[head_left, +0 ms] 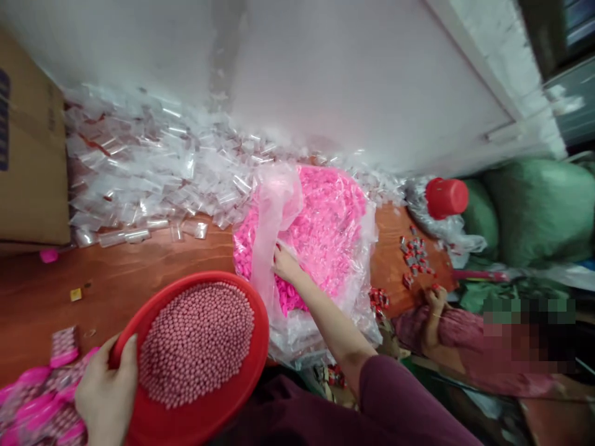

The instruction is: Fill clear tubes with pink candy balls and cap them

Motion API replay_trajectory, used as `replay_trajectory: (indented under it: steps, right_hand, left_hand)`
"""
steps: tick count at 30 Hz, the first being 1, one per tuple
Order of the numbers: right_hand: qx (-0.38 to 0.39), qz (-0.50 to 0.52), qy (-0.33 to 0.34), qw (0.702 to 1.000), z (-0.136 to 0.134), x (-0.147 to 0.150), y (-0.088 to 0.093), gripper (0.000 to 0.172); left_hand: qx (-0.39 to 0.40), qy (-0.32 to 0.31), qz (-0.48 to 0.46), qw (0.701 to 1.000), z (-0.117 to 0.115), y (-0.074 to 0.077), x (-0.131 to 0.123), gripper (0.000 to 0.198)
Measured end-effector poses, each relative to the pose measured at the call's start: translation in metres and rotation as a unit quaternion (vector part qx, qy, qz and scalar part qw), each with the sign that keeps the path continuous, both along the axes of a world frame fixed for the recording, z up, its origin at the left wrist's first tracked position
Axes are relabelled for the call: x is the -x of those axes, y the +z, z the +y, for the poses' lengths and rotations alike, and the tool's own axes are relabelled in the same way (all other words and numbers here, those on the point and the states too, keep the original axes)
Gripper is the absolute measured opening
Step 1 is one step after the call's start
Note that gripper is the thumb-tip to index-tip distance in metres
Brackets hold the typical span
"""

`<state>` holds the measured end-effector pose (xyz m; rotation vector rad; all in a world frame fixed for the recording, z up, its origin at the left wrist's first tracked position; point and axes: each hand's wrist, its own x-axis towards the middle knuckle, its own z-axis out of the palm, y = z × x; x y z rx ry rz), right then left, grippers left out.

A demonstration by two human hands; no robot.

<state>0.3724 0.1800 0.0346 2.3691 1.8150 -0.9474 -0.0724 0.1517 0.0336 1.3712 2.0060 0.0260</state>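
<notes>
Both of our hands are working around the clear plastic bag (310,339) heaped with bright pink pieces (320,229) on the wooden table (116,266). At the bag's mouth, our right hand (286,263) is pinching the pale pink plastic flap (274,217) in a closed grip, seemingly holding the opening back. To the bag's left, our left hand (106,390) is clamping the rim of a red basin (263,337) full of round pink beads (198,344); we judge that a firm grip there is keeping the beads safely in. Beyond the bag, clear plastic sachets (153,179) are piling against the wall (325,74), and to its right a co-worker's hand (434,303) is working near small red-and-silver pieces (415,257).
</notes>
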Motion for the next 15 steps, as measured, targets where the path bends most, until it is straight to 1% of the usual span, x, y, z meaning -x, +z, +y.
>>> replay_trajectory:
  steps: [3, 5, 6, 8, 10, 11, 12, 14, 15]
  right_hand:
    - [-0.004, 0.011, -0.052, 0.999, 0.0, 0.0, 0.007, 0.046]
    - [-0.01, 0.036, -0.061, 0.997, 0.008, 0.0, 0.015, 0.044]
    - [-0.011, 0.054, -0.057, 0.997, 0.013, -0.001, 0.021, 0.04]
    - [-0.008, 0.099, -0.038, 0.994, 0.024, -0.006, 0.037, 0.024]
    - [-0.012, 0.15, -0.017, 0.989, 0.034, -0.018, 0.057, 0.007]
    - [-0.021, 0.171, -0.015, 0.985, 0.039, -0.028, 0.067, 0.006]
    - [-0.037, 0.185, -0.021, 0.982, 0.044, -0.041, 0.077, 0.012]
    - [-0.088, 0.179, -0.07, 0.977, 0.057, -0.078, 0.093, 0.029]
    - [-0.12, 0.157, -0.107, 0.974, 0.065, -0.102, 0.099, 0.035]
  left_hand:
    - [-0.029, 0.012, 0.0, 1.0, 0.017, 0.004, -0.009, 0.089]
    - [-0.021, 0.013, -0.01, 1.0, 0.028, 0.007, -0.012, 0.083]
    - [-0.007, 0.01, -0.011, 1.0, 0.034, 0.01, -0.013, 0.077]
    - [0.031, -0.005, 0.002, 1.0, 0.05, 0.018, -0.017, 0.059]
    - [0.047, -0.019, 0.016, 0.999, 0.072, 0.031, -0.033, 0.046]
    - [0.034, -0.02, 0.01, 0.999, 0.085, 0.039, -0.049, 0.045]
    - [0.011, -0.023, -0.014, 1.0, 0.099, 0.047, -0.07, 0.048]
    - [-0.085, -0.027, -0.092, 0.992, 0.128, 0.066, -0.127, 0.06]
    - [-0.121, -0.056, -0.137, 0.982, 0.142, 0.075, -0.161, 0.067]
